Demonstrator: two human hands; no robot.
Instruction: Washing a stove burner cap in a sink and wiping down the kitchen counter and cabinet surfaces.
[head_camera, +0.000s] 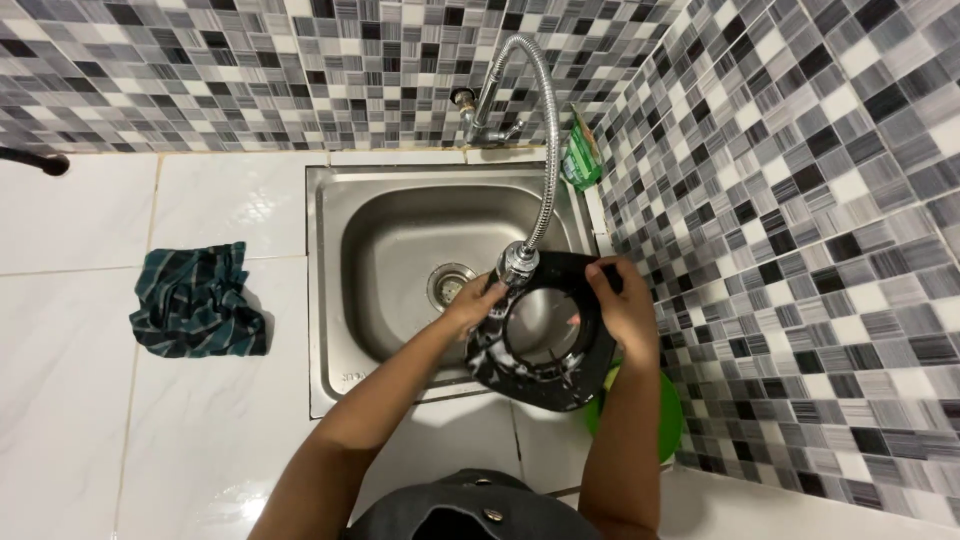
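Observation:
A black round pan (545, 345) with soap suds on it is tilted over the right part of a steel sink (400, 250). My right hand (625, 305) grips the pan's far right rim. My left hand (475, 300) presses on the pan's left side; whether it holds a sponge is hidden. The head of a flexible metal faucet (518, 262) hangs just above the pan's upper rim, between my two hands.
A dark green striped cloth (195, 300) lies crumpled on the white tiled counter left of the sink. A green soap pouch (580, 155) leans in the back right corner. A green round object (665, 410) sits under my right forearm. Mosaic tile walls rise behind and to the right.

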